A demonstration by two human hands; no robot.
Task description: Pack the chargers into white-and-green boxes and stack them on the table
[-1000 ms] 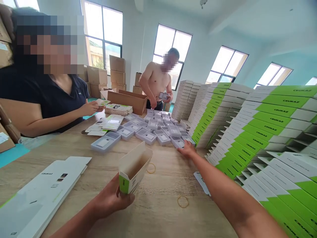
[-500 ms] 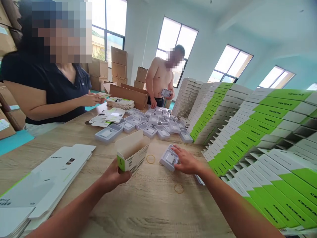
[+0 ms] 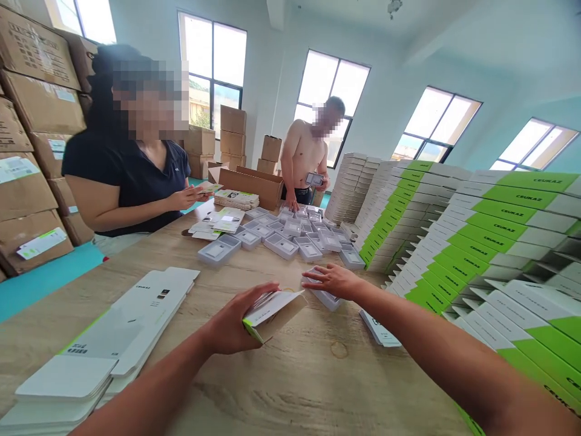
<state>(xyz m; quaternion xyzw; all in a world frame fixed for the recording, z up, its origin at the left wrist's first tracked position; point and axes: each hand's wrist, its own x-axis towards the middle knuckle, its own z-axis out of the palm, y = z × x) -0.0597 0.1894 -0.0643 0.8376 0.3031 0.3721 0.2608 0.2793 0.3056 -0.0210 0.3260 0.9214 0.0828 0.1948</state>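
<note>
My left hand (image 3: 231, 321) is closed around a small white and green carton (image 3: 276, 312), tilted on its side with its open end turned toward the right and toward me. Just right of it, my right hand (image 3: 338, 281) reaches over a translucent plastic tray (image 3: 330, 300), fingers stretched out across its far part and covering much of it. Whether the thumb grips the tray's edge is hidden. A rubber band (image 3: 338, 349) lies on the table in front of the tray.
Flat cartons (image 3: 149, 321) are stacked on the left. Several filled trays (image 3: 281, 245) spread across the table's far part. Tall stacks of green and white boxes (image 3: 481, 242) line the right. Two people stand or sit beyond, handling items near an open brown box (image 3: 254, 184).
My left hand has tipped the carton over from upright, its opening now toward the right. My right hand has slid further across the tray. The view has shifted left and up.
</note>
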